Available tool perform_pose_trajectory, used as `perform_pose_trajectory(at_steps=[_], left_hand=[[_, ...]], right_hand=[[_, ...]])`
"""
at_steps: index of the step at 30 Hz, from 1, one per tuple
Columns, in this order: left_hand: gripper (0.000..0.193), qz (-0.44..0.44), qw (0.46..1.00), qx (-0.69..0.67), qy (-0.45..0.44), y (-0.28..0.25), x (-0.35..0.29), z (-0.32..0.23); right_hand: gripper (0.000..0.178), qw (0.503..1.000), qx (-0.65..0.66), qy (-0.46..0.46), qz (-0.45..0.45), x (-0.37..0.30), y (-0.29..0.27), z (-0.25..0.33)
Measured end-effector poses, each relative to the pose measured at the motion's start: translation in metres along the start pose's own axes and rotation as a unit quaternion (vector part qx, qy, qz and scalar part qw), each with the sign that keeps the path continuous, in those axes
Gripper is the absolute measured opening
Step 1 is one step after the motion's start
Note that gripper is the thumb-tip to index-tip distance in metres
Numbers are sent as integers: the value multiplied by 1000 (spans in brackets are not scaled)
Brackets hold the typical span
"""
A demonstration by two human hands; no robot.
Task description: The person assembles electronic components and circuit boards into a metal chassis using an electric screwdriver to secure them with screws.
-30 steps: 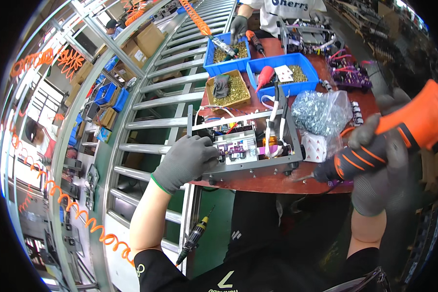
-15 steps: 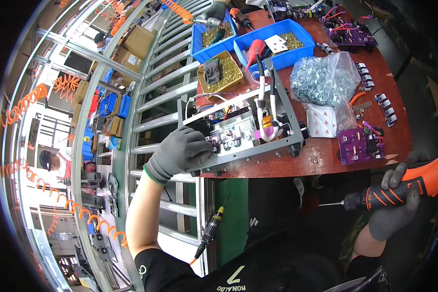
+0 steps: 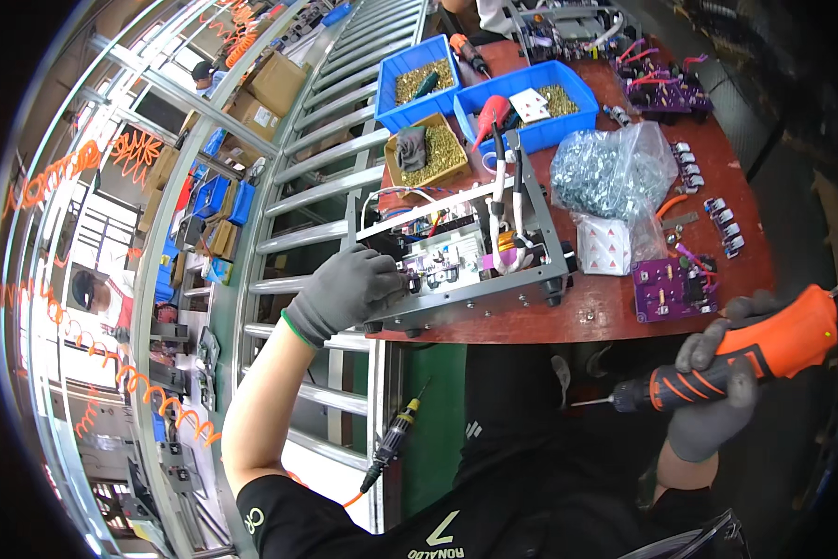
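Observation:
My left hand [image 3: 346, 291], in a grey glove, is closed at the near left corner of a grey metal chassis [image 3: 475, 300]. Its fingertips reach inside, against a small purple part; what they pinch is hidden. Inside the chassis are a silvery block [image 3: 445, 263], wires and a copper-coloured coil [image 3: 507, 253]. Thick white and black cables [image 3: 497, 186] rise over its far rail. My right hand [image 3: 710, 427], also gloved, grips an orange and black power screwdriver [image 3: 781, 337] below the table's near edge. Its thin bit points left, touching nothing I can make out.
Behind the chassis stand two blue bins [image 3: 523, 144] and a yellow box [image 3: 442, 168] of brass-coloured hardware. A clear bag of metal parts [image 3: 605, 172] and a purple circuit board [image 3: 673, 291] lie right. A corded screwdriver [image 3: 393, 438] hangs at the left, near a roller conveyor [image 3: 321, 233].
My right hand has brought the power screwdriver left, nearer my body. My left hand stays at the chassis corner. Another person's gloved hand has left the far blue bin.

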State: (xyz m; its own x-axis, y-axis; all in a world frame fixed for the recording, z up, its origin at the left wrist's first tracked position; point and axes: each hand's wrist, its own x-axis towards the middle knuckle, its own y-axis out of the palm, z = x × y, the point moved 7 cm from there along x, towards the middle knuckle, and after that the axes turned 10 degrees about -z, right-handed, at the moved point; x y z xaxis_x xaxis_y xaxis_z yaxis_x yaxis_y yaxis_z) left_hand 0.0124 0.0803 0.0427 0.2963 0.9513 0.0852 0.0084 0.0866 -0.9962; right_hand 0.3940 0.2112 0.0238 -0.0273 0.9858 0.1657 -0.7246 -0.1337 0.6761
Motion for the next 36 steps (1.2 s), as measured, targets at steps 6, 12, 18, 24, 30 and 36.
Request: perform_pose_trajectory(at_steps=[6, 12, 18, 24, 30, 36], left_hand=[[15, -64, 992, 2, -105, -20, -8, -11], [26, -217, 898, 11, -382, -22, -53, -75], [55, -263, 877, 67, -397, 1, -39, -84], [59, -253, 866, 47, -429, 4, -38, -75], [53, -239, 874, 32, -423, 8, -43, -63], [50, -243, 868, -14, -433, 10, -46, -59]], right_hand=[[72, 996, -23, 6, 83, 4, 65, 4], [68, 983, 3, -19, 180, 11, 149, 3], [58, 974, 23, -47, 222, 5, 239, -18], [52, 963, 26, -2, 269, -5, 297, -60], [49, 948, -21, 21, 316, -15, 320, -98], [43, 939, -78, -7, 336, -22, 330, -111]])
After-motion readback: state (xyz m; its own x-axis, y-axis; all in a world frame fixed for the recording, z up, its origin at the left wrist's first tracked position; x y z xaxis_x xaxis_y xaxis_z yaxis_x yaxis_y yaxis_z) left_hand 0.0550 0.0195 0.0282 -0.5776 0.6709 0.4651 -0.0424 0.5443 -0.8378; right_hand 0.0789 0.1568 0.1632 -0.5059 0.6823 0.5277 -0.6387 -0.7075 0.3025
